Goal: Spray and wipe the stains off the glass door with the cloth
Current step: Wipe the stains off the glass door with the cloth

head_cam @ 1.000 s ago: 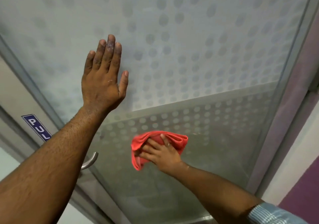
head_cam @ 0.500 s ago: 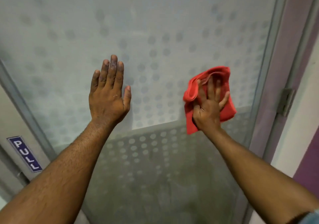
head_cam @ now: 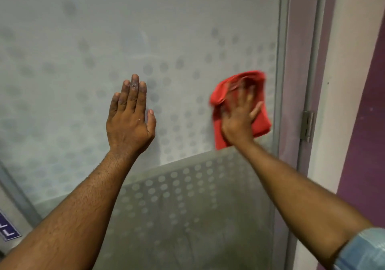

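A frosted glass door (head_cam: 187,30) with a dotted pattern fills the view. My left hand (head_cam: 130,120) lies flat against the glass near the middle, fingers together and pointing up, holding nothing. My right hand (head_cam: 239,117) presses a red cloth (head_cam: 260,122) flat on the glass close to the door's right edge, fingers spread over it and blurred by motion. No spray bottle is in view.
The door's grey frame (head_cam: 281,82) runs down the right side, with a purple jamb and a metal hinge (head_cam: 307,126) beyond it. A blue sign (head_cam: 8,228) sits at the lower left edge. A white and purple wall (head_cam: 354,103) stands at right.
My right hand has carried the cloth from low centre up and right toward the door's right edge. My left hand stays flat on the glass. The view has tilted upward.
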`<state>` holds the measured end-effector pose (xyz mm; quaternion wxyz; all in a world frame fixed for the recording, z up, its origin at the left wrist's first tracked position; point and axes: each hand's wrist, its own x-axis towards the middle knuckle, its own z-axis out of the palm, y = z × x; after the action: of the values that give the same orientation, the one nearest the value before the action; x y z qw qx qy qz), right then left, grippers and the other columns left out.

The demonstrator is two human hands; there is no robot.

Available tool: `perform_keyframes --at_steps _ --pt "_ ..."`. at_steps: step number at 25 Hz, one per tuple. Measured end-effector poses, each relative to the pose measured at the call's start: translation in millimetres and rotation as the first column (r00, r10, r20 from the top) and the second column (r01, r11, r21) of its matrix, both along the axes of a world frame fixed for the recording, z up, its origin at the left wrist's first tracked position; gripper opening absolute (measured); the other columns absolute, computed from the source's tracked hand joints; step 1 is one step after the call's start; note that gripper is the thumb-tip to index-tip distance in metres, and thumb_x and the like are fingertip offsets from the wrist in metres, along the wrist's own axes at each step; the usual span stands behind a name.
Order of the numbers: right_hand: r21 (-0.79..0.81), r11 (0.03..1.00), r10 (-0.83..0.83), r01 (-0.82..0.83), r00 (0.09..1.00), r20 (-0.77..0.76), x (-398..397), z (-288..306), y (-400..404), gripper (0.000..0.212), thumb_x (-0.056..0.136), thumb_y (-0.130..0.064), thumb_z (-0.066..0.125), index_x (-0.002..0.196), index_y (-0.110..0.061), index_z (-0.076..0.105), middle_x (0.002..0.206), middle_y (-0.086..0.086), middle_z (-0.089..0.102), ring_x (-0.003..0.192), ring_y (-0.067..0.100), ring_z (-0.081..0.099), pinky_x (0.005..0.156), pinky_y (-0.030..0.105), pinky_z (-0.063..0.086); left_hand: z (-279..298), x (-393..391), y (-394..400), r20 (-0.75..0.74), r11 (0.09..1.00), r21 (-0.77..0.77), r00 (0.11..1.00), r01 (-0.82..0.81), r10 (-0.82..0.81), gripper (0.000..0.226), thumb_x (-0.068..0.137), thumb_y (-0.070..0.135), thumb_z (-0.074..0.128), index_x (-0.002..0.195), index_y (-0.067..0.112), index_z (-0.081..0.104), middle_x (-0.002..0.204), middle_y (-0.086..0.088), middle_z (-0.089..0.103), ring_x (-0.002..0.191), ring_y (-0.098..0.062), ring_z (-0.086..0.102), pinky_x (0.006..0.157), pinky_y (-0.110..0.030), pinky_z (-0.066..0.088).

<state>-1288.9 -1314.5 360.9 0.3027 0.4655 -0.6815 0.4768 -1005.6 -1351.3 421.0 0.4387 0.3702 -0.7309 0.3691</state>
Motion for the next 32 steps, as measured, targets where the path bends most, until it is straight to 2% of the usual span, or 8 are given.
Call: perform_keyframes --at_steps 3,5,11,18,23,25,28,32 --pt "0.227 0.967 0.196 -0.115 0.906 -0.375 26 -84 22 0.079 0.079 -0.044 0.045 0.150 -0.048 0.012 0.159 0.003 0.026 0.145 0.040 0.016 0.109 0.072 -0.003 1 -4 -2 -0.024 1.000 -0.003 1.000 0.017 -0.017 0.068 0.098 0.031 0.032 0.158 0.013 0.005 0.166 -0.003 -0.002 0.153 -0.017 -0.001 0.124 -0.037 0.003" --pt "0.258 0.962 0.173 -0.093 0.935 -0.310 -1 -96 33 0.079 0.076 -0.038 0.049 0.149 -0.046 0.020 0.154 0.008 0.037 0.138 0.045 0.033 0.107 0.076 0.012 0 -4 0 -0.022 1.000 -0.013 1.000 0.011 -0.012 0.068 0.098 0.031 0.031 0.158 0.013 0.005 0.166 -0.002 -0.003 0.153 -0.017 -0.001 0.124 -0.037 0.004" --pt "-0.042 0.999 0.022 -0.011 0.962 0.272 -20 57 12 0.064 0.092 -0.050 0.032 0.153 -0.036 0.019 0.164 0.002 0.005 0.150 0.028 0.002 0.113 0.066 0.002 5 -3 7 -0.011 1.000 0.025 1.000 0.009 -0.008 0.072 0.094 0.034 0.035 0.158 0.013 0.008 0.166 -0.004 0.004 0.153 -0.017 0.002 0.123 -0.038 0.010" --pt "-0.137 0.987 0.101 -0.089 0.992 0.082 9 138 26 0.090 0.073 -0.071 0.056 0.150 -0.036 0.024 0.160 -0.004 0.024 0.145 0.028 0.021 0.112 0.061 0.017 34 -53 37 -0.188 0.995 0.008 0.978 0.099 -0.096 0.060 0.087 0.034 0.056 0.137 0.004 0.049 0.134 -0.017 0.053 0.121 -0.034 0.050 0.099 -0.045 0.040" --pt "-0.020 0.990 0.139 -0.138 0.987 0.082 -5 153 46 0.096 0.062 -0.080 0.060 0.139 -0.029 0.039 0.159 -0.009 0.022 0.144 0.022 0.021 0.106 0.057 0.029 57 -122 68 -0.501 0.812 0.350 0.826 0.466 -0.258 0.046 0.087 0.043 0.063 0.124 0.017 0.064 0.115 0.000 0.063 0.104 -0.020 0.061 0.078 -0.033 0.049" --pt "0.028 0.974 0.222 -0.224 0.973 0.056 -20 151 53 0.074 0.078 -0.071 0.055 0.140 -0.033 0.043 0.160 -0.010 0.019 0.144 0.022 0.019 0.105 0.056 0.031 63 -141 73 -0.582 0.777 0.408 0.793 0.479 -0.183 0.044 0.083 0.051 0.065 0.115 0.022 0.069 0.105 0.006 0.067 0.095 -0.016 0.064 0.070 -0.029 0.045" --pt "-0.030 0.937 0.349 -0.349 0.937 0.018 -43 148 59 0.038 0.096 -0.023 0.054 0.133 -0.024 0.057 0.160 -0.001 0.025 0.142 0.027 0.023 0.113 0.045 0.029 73 -160 77 -0.658 0.762 0.464 0.752 0.451 -0.044 0.029 0.079 0.042 0.069 0.102 0.025 0.072 0.091 0.008 0.069 0.087 -0.018 0.066 0.068 -0.029 0.048" --pt "-0.166 0.943 0.306 -0.289 0.949 0.082 -44 141 60 0.062 0.078 0.009 0.056 0.136 -0.010 0.046 0.150 0.009 0.037 0.135 0.029 0.034 0.112 0.036 0.033 76 -177 81 -0.697 0.750 0.486 0.717 0.448 0.023 0.021 0.078 0.027 0.070 0.098 0.025 0.065 0.095 0.006 0.067 0.089 -0.020 0.064 0.073 -0.035 0.052"
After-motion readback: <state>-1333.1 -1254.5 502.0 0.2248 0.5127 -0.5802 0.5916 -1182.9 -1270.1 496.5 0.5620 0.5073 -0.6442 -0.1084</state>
